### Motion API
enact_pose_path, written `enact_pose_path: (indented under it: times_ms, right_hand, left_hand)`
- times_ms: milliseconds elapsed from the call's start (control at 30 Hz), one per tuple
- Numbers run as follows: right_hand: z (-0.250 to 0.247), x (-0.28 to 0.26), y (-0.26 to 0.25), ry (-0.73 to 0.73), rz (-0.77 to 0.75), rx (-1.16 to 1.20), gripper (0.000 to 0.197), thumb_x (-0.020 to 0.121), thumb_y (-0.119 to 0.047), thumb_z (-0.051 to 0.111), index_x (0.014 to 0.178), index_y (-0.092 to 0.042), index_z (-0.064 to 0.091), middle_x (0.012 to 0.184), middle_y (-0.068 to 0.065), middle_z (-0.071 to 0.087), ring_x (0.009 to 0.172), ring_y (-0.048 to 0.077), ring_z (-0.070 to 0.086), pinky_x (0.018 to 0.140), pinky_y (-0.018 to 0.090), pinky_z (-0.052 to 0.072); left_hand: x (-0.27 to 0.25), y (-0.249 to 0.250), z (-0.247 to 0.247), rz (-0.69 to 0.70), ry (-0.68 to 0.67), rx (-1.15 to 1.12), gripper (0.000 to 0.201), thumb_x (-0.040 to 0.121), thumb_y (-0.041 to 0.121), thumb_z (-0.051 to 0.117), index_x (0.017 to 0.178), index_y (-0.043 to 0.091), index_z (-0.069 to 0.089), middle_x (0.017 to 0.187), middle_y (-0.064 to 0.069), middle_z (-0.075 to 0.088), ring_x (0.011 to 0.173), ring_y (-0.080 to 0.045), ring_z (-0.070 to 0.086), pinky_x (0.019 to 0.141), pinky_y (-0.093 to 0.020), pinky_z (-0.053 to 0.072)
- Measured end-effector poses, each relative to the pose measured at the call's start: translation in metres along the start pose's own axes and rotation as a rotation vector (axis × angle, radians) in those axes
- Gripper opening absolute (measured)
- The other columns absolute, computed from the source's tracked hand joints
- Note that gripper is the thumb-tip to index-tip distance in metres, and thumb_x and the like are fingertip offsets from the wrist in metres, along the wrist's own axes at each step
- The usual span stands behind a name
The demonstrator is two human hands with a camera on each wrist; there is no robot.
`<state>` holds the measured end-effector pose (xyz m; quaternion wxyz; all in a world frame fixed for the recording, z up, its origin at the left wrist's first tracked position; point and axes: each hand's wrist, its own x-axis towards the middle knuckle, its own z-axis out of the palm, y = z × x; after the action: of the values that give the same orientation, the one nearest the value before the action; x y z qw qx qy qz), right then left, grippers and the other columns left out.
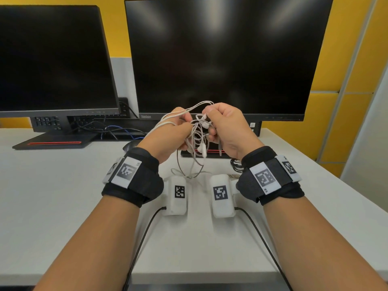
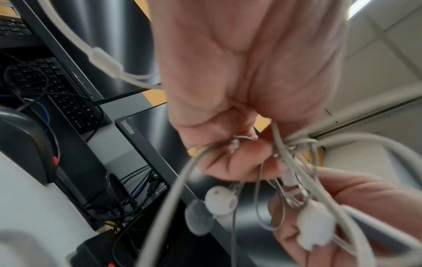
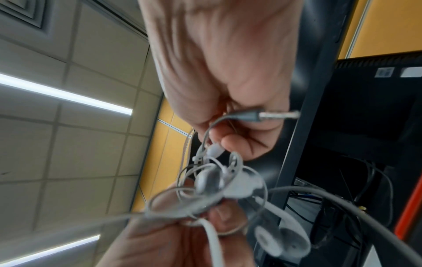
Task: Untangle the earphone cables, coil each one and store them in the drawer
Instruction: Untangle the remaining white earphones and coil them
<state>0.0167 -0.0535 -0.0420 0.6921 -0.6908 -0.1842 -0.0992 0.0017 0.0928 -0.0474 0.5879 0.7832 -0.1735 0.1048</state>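
Both hands, left hand (image 1: 168,135) and right hand (image 1: 227,128), pinch with curled fingers a knotted clump of thin, rubbery white-grey earphone cables (image 1: 197,136).

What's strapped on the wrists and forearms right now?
Bare forearms, no sleeves. Each wrist wears a black fabric band carrying white plates printed with black square codes. A white boxy module, also coded, sits under each wrist with a black cable trailing back.

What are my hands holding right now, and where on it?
Both hands grip the tangled earphone cables: the left hand and the right hand pinch the knot's upper part from opposite sides, loops dangling below.
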Motion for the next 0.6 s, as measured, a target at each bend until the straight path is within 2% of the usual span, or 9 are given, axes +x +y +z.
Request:
enact_pose_path:
  times_ms: [67, 200, 267, 333, 367, 467, 600]
  right_hand:
    - [-0.0007, 0.0004, 0.0002, 0.018, -0.017, 0.001, 0.018, 0.1, -0.017, 0.049, 0.087, -0.015, 0.061, 0.063, 0.0, 0.05, 0.049, 0.007, 0.043, 0.048, 0.021, 0.044]
    - [-0.0012, 0.0007, 0.0002, 0.058, -0.064, -0.044, 0.017, 0.099, -0.018, 0.052, 0.086, -0.017, 0.063, 0.057, -0.007, 0.049, 0.046, 0.003, 0.044, 0.056, 0.024, 0.049]
    - [-0.0007, 0.0008, 0.0001, 0.068, -0.077, -0.059, 0.017, 0.099, -0.018, 0.053, 0.085, -0.018, 0.064, 0.058, -0.008, 0.05, 0.046, 0.001, 0.046, 0.063, 0.026, 0.054]
    - [-0.002, 0.0009, 0.0003, 0.077, -0.083, -0.084, 0.018, 0.098, -0.018, 0.053, 0.084, -0.02, 0.064, 0.062, -0.007, 0.051, 0.049, 0.001, 0.047, 0.068, 0.029, 0.055]
    - [-0.0023, 0.0009, 0.0004, 0.073, -0.085, -0.092, 0.018, 0.098, -0.018, 0.054, 0.084, -0.02, 0.065, 0.063, -0.007, 0.052, 0.048, 0.001, 0.048, 0.067, 0.029, 0.055]
    - [-0.001, -0.0001, 0.0021, 0.033, -0.094, -0.086, 0.017, 0.099, -0.017, 0.053, 0.087, -0.016, 0.065, 0.064, -0.005, 0.056, 0.043, 0.0, 0.049, 0.051, 0.023, 0.049]
    - [-0.0004, -0.0009, 0.0024, -0.028, -0.071, -0.053, 0.016, 0.1, -0.018, 0.051, 0.092, -0.014, 0.065, 0.065, 0.0, 0.057, 0.045, 0.005, 0.046, 0.045, 0.022, 0.043]
  left_hand:
    - [-0.0005, 0.0, 0.0007, -0.034, -0.039, 0.086, 0.013, 0.092, 0.001, 0.045, 0.092, 0.012, 0.05, 0.078, -0.011, 0.056, 0.054, -0.01, 0.053, 0.051, -0.022, 0.043]
    - [0.0008, -0.0034, -0.0015, -0.153, -0.104, 0.293, 0.01, 0.093, 0.01, 0.051, 0.094, 0.008, 0.061, 0.087, -0.011, 0.066, 0.069, -0.015, 0.058, 0.061, -0.024, 0.047]
    - [0.0016, -0.004, -0.0028, -0.132, -0.069, 0.267, 0.01, 0.093, 0.012, 0.053, 0.093, 0.006, 0.062, 0.086, -0.011, 0.065, 0.072, -0.017, 0.058, 0.063, -0.025, 0.048]
    - [0.0003, -0.0013, -0.0025, -0.087, -0.029, 0.13, 0.006, 0.094, 0.01, 0.054, 0.091, 0.009, 0.059, 0.083, -0.009, 0.063, 0.07, -0.014, 0.058, 0.064, -0.024, 0.048]
    - [0.0001, 0.0001, -0.0026, -0.07, -0.019, 0.036, 0.008, 0.094, 0.008, 0.053, 0.09, 0.011, 0.058, 0.081, -0.007, 0.063, 0.068, -0.012, 0.058, 0.064, -0.023, 0.049]
    - [-0.0008, 0.0041, -0.0033, -0.038, -0.018, -0.146, 0.015, 0.097, 0.008, 0.047, 0.088, 0.013, 0.058, 0.077, -0.004, 0.063, 0.066, -0.012, 0.059, 0.06, -0.022, 0.047]
    - [-0.0011, 0.005, -0.0023, -0.008, -0.018, -0.154, 0.012, 0.099, 0.011, 0.045, 0.094, 0.013, 0.055, 0.072, -0.005, 0.06, 0.058, -0.013, 0.057, 0.049, -0.021, 0.045]
